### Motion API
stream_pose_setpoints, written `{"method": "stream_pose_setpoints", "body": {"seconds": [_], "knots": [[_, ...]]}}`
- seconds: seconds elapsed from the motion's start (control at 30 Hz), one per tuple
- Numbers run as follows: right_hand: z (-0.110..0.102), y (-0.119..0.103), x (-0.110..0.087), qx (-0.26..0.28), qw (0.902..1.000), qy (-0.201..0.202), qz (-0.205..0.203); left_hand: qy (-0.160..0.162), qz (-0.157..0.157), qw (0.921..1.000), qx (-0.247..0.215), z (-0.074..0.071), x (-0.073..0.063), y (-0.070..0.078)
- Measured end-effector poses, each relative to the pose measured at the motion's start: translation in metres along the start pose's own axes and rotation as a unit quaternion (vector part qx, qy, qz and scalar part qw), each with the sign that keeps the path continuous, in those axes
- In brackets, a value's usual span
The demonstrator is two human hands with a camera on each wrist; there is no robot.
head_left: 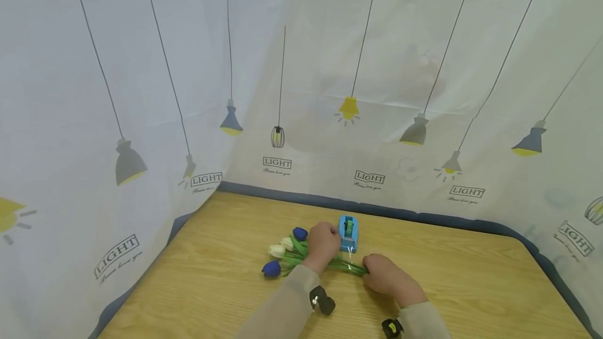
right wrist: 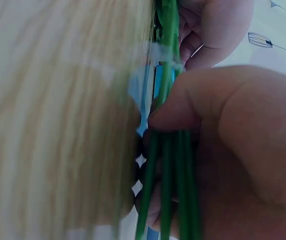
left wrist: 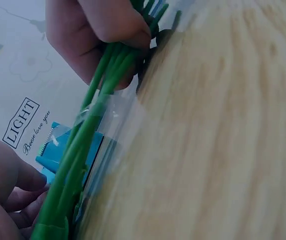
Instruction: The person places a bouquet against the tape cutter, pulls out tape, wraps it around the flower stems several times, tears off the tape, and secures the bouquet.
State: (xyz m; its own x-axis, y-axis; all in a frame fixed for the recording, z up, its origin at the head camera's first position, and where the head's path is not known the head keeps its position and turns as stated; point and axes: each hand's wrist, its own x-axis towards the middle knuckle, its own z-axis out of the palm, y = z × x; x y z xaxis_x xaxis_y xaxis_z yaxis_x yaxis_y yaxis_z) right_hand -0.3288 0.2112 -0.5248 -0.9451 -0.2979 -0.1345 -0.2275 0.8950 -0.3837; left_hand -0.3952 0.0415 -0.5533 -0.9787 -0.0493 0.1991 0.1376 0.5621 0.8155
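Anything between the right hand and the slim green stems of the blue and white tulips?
Nothing visible: the right hand grips the stems directly. A clear tape strip crosses them between that hand and the left hand.

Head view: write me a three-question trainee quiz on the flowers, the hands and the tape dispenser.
1. Count: how many blue flower heads show in the head view?
2. Choose: what crosses the green stems between the left hand and the right hand?
A) a ribbon
B) clear tape
C) a rubber band
3. True or false: in the head view, the tape dispenser lies beyond the stems.

Key:
1. Two.
2. B.
3. True.
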Motion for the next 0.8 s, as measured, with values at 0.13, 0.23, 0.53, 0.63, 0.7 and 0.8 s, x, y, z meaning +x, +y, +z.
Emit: {"method": "stream_pose_setpoints", "body": {"seconds": [0.13, 0.23, 0.53, 0.63, 0.7, 0.8], "knots": [[0.000, 0.000, -0.001, -0.004, 1.0000, -0.002, 0.004, 0.002, -0.003, 1.0000, -0.001, 0.000, -0.001, 0.002], [0.000, -0.001, -0.001, -0.021, 0.9998, 0.007, 0.002, 0.003, -0.014, 0.9999, -0.003, -0.002, -0.001, 0.005], [-0.008, 0.004, -0.004, 0.066, 0.9963, -0.035, -0.043, -0.008, -0.029, 0.9995, -0.014, -0.005, 0.002, 0.008], [-0.012, 0.009, -0.006, 0.089, 0.9930, -0.045, -0.064, -0.021, -0.012, 0.9992, -0.032, -0.006, 0.004, 0.011], [-0.013, 0.011, -0.006, 0.087, 0.9921, -0.048, -0.077, -0.014, 0.005, 0.9991, -0.039, -0.008, 0.002, 0.015], [-0.013, 0.013, -0.005, 0.081, 0.9911, -0.051, -0.092, 0.012, 0.031, 0.9987, -0.039, -0.017, -0.005, 0.021]]}}
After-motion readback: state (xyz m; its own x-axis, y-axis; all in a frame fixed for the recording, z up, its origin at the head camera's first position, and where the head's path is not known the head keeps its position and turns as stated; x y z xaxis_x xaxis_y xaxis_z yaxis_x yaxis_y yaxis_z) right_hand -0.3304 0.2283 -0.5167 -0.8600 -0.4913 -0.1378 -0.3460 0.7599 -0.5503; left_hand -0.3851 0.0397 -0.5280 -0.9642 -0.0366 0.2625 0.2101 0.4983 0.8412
